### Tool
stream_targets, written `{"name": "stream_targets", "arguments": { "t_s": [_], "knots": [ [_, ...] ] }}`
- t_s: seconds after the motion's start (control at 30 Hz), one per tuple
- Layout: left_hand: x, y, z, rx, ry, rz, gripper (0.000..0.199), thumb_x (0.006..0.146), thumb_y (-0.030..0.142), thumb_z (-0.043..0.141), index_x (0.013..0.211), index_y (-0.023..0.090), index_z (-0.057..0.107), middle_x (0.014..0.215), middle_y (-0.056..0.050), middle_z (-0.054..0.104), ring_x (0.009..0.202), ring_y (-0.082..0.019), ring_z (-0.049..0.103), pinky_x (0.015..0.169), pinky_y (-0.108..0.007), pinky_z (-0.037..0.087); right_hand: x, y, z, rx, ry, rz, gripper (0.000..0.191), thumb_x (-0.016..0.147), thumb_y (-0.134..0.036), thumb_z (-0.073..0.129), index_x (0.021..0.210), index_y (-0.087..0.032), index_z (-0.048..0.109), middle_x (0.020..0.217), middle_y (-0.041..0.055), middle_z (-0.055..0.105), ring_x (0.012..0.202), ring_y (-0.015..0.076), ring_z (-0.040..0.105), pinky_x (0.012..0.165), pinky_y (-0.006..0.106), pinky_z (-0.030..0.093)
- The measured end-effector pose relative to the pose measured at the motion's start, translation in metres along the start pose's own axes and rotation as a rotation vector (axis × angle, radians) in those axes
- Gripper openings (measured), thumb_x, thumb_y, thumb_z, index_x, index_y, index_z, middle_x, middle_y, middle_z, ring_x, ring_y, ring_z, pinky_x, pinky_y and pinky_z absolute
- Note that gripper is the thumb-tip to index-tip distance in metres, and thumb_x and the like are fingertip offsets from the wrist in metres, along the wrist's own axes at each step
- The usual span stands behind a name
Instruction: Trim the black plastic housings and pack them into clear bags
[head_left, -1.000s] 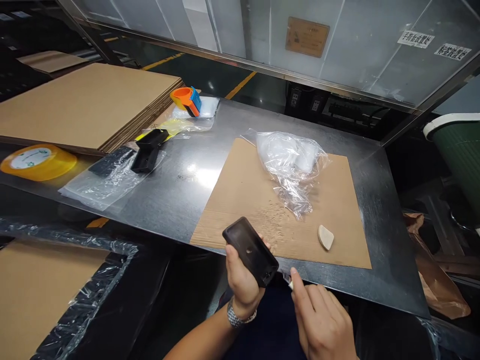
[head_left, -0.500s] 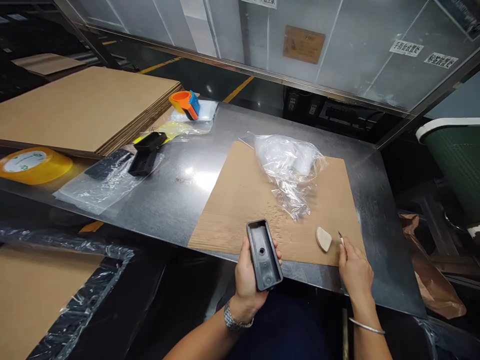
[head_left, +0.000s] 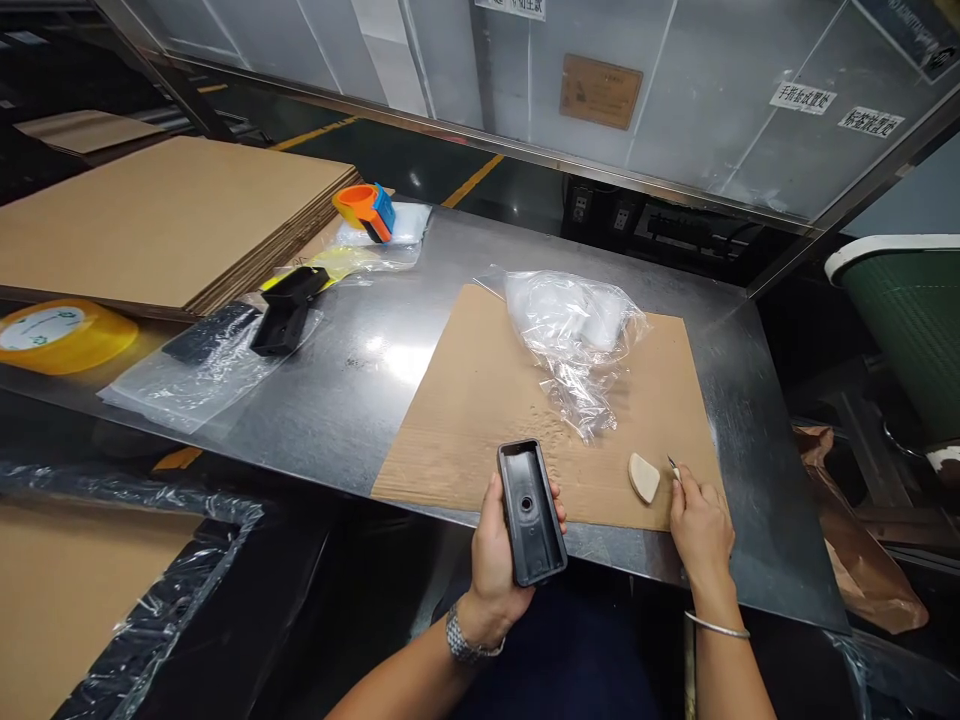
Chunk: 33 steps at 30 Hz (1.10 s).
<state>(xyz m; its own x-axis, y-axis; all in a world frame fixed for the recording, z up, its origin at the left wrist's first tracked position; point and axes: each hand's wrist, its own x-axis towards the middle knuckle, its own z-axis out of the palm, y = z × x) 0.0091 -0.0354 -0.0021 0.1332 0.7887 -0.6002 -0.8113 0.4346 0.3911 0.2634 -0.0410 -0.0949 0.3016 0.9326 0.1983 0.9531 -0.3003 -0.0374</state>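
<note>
So, black tray in the left hand, little pointed tool in the right

Basically, the left hand point(head_left: 497, 565) has a black rectangular hollow plastic tray point(head_left: 531, 520) in its grip, thumb along one long side and fingertips showing on the other. The open side faces up toward the camera, and you can see a small round hole near the middle of its floor. It's up at the near edge of the shiny metal surface point(head_left: 345, 400), overlapping the edge of a flat brown cardboard sheet point(head_left: 442, 420) from this angle.

Over on the right, the right hand point(head_left: 703, 530) is pinching a slim pointed tool with a pale handle point(head_left: 674, 468), dark tip poking out past the fingers. Just beside that tip sits a cream wedge-shaped piece with a rounded edge point(head_left: 643, 478), lying on the cardboard.

Farther back on the same sheet there's a crumpled clear plastic bag point(head_left: 562, 320) with something white inside. Off to the left, more black plastic parts point(head_left: 289, 310) lie partly on flat clear plastic bags point(head_left: 187, 385), with an orange and blue tape dispenser point(head_left: 367, 210) behind them. A fat yellow tape roll point(head_left: 67, 335) sits near the tall stack of brown cardboard point(head_left: 180, 220).
</note>
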Motion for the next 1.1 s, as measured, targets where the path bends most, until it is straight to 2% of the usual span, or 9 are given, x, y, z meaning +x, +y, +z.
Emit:
{"name": "stream_targets", "arguments": {
  "t_s": [0.1, 0.2, 0.37, 0.5, 0.63, 0.73, 0.83, 0.97, 1.1],
  "knots": [
    [0.0, 0.0, -0.001, 0.004, -0.011, -0.051, 0.047, 0.089, 0.044, 0.035, 0.083, 0.008, 0.065, 0.074, -0.007, 0.064, 0.057, -0.015, 0.06, 0.052, -0.026, 0.051, -0.001, -0.003, -0.003, 0.062, 0.049, -0.022, 0.035, 0.088, -0.03, 0.041, 0.112, -0.014, 0.061, 0.083, 0.0107, 0.052, 0.081, 0.0246, 0.046, 0.07, 0.035, 0.037],
    [0.0, 0.0, -0.002, 0.016, -0.027, -0.109, 0.049, 0.089, 0.045, 0.034, 0.081, 0.008, 0.066, 0.073, -0.008, 0.065, 0.055, -0.015, 0.059, 0.052, -0.026, 0.051, -0.011, -0.017, -0.024, 0.218, 0.081, -0.109, 0.031, 0.088, -0.032, 0.042, 0.108, -0.017, 0.062, 0.096, 0.0108, 0.051, 0.091, 0.0242, 0.046, 0.079, 0.038, 0.039],
    [-0.001, -0.003, 0.001, 0.076, -0.042, -0.201, 0.055, 0.089, 0.046, 0.031, 0.077, 0.006, 0.066, 0.065, -0.009, 0.064, 0.051, -0.014, 0.058, 0.05, -0.024, 0.049, -0.04, -0.064, -0.085, 0.947, -0.115, -0.564, 0.015, 0.084, -0.023, 0.053, 0.095, -0.026, 0.063, 0.117, 0.0067, 0.042, 0.111, 0.0238, 0.039, 0.093, 0.042, 0.036],
    [-0.004, -0.005, 0.002, 0.129, -0.045, -0.237, 0.058, 0.088, 0.049, 0.031, 0.073, 0.005, 0.066, 0.057, -0.009, 0.062, 0.048, -0.013, 0.057, 0.048, -0.022, 0.047, -0.045, -0.089, -0.11, 0.908, -0.2, -0.785, 0.019, 0.083, -0.018, 0.055, 0.098, -0.025, 0.062, 0.127, 0.0074, 0.037, 0.117, 0.0267, 0.032, 0.095, 0.047, 0.031],
    [-0.004, -0.006, 0.002, 0.105, -0.01, -0.223, 0.052, 0.088, 0.046, 0.034, 0.074, 0.007, 0.065, 0.063, -0.009, 0.065, 0.05, -0.014, 0.058, 0.048, -0.023, 0.047, -0.044, -0.097, -0.111, 0.91, -0.063, -0.864, 0.017, 0.081, -0.011, 0.055, 0.091, -0.021, 0.063, 0.109, 0.007, 0.051, 0.107, 0.0241, 0.04, 0.089, 0.043, 0.037],
    [-0.003, -0.006, 0.004, 0.067, -0.013, -0.279, 0.057, 0.088, 0.049, 0.032, 0.071, 0.006, 0.065, 0.056, -0.01, 0.062, 0.049, -0.015, 0.058, 0.047, -0.023, 0.046, -0.051, -0.101, -0.109, 0.918, 0.154, -0.865, 0.017, 0.078, -0.005, 0.056, 0.089, -0.017, 0.062, 0.084, 0.0036, 0.055, 0.092, 0.0198, 0.045, 0.084, 0.039, 0.041],
    [-0.003, -0.005, 0.005, 0.052, 0.017, -0.262, 0.053, 0.088, 0.047, 0.033, 0.073, 0.007, 0.065, 0.059, -0.009, 0.063, 0.048, -0.014, 0.058, 0.048, -0.024, 0.048, -0.059, -0.101, -0.107, 0.898, 0.272, -0.808, 0.019, 0.076, -0.002, 0.056, 0.087, -0.017, 0.061, 0.074, 0.002, 0.053, 0.083, 0.0176, 0.046, 0.077, 0.035, 0.043],
    [-0.004, -0.004, 0.006, 0.081, 0.016, -0.242, 0.054, 0.088, 0.048, 0.034, 0.073, 0.006, 0.065, 0.057, -0.009, 0.063, 0.048, -0.014, 0.058, 0.047, -0.023, 0.047, -0.065, -0.097, -0.104, 0.992, 0.065, -0.643, 0.01, 0.083, -0.013, 0.05, 0.084, -0.02, 0.057, 0.081, 0.0044, 0.052, 0.083, 0.0188, 0.05, 0.073, 0.035, 0.044],
    [-0.006, -0.004, 0.005, 0.114, -0.017, -0.17, 0.056, 0.087, 0.05, 0.034, 0.076, 0.006, 0.066, 0.061, -0.009, 0.064, 0.051, -0.014, 0.058, 0.047, -0.023, 0.047, -0.064, -0.095, -0.102, 1.2, -0.315, -0.221, 0.018, 0.091, -0.026, 0.039, 0.08, -0.019, 0.052, 0.07, 0.0019, 0.052, 0.062, 0.0125, 0.051, 0.057, 0.025, 0.041]
  ]
}}
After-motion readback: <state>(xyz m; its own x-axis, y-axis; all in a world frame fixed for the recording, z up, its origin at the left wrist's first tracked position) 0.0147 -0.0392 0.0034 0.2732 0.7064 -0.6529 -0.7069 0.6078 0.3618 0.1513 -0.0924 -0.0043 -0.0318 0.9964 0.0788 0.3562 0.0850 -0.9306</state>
